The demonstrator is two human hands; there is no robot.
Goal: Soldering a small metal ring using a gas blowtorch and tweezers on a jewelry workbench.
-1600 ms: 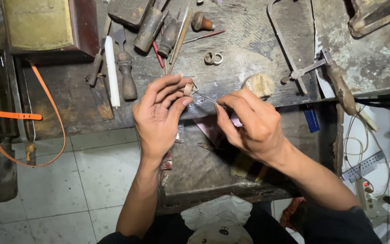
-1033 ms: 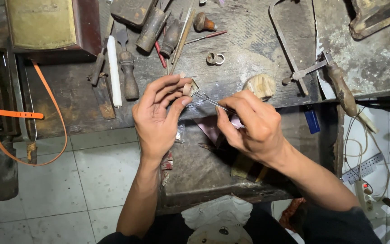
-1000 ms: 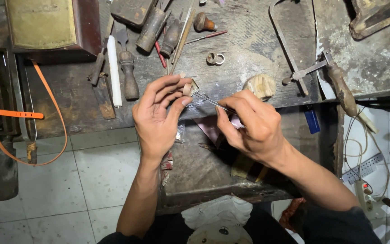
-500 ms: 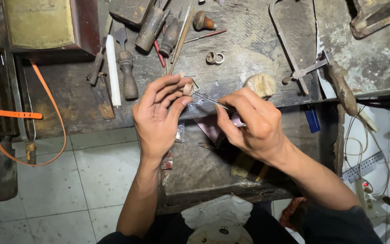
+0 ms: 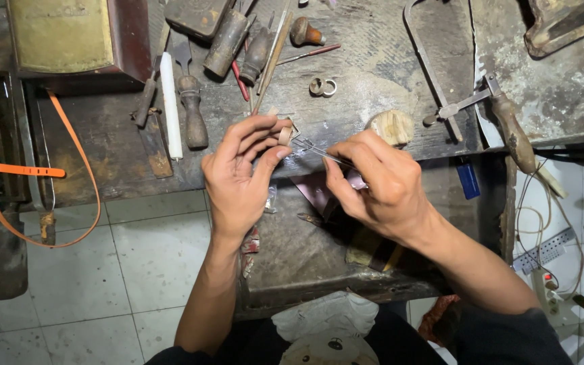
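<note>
A small ring-shaped piece (image 5: 284,135) is pinched between the thumb and fingertips of the left hand (image 5: 241,179), so that hand is closed in a grasp on it. The piece is held just above the worn edge of the wooden workbench (image 5: 373,74), at the tip of the left thumb. The right hand (image 5: 380,182) is closed around a thin metal tool (image 5: 319,151), gripped between thumb and forefinger; its fine point is directed toward the piece and appears to reach it, though actual contact cannot be made out. The two hands are set close together, the tool bridging the gap between them.

Just beyond the right hand's knuckles a pale rounded lump (image 5: 391,126) is seen on the bench. Further beyond it, two small metal rings (image 5: 322,86) lie touching each other. Beyond the left hand's fingers a white rod (image 5: 170,105) is laid beside a wooden-handled tool (image 5: 192,111), and several other dark-handled tools (image 5: 228,40) are piled further off. To the outer side of the right hand a saw frame (image 5: 441,74) with a wooden handle (image 5: 514,132) is rested on the bench. To the outer side of the left hand an orange strap (image 5: 21,169) is hung in a loop over the tiled floor (image 5: 123,270)
</note>
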